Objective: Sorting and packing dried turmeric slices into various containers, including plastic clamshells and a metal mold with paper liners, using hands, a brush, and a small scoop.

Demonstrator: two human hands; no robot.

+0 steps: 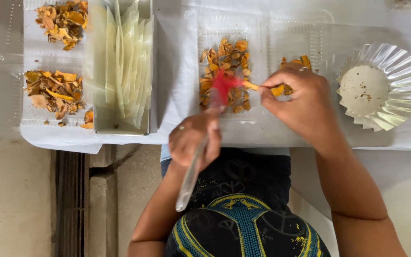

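Red-bristled brush (222,85), blurred, gripped by its pale handle in closed fingers of left hand (193,140); handle end pointing down toward lap, bristles over centre clear plastic tray (258,52). Right hand (298,102) pinched shut on thin orange-yellow dried piece (251,85), tip held just beside bristles, possibly touching; hard to tell through blur. Centre tray loaded with orange-brown dried chips (229,57), directly beneath brush and held piece. More orange chips partly hidden behind right hand in adjoining tray compartment. Fluted silver foil cup (381,85) at far right, pale powdery residue inside, well apart from both hands. Left of centre: box of upright translucent sheets (122,62); beyond it, two heaps of dried chips (53,93) on clear trays. White table covering (177,71) under everything.
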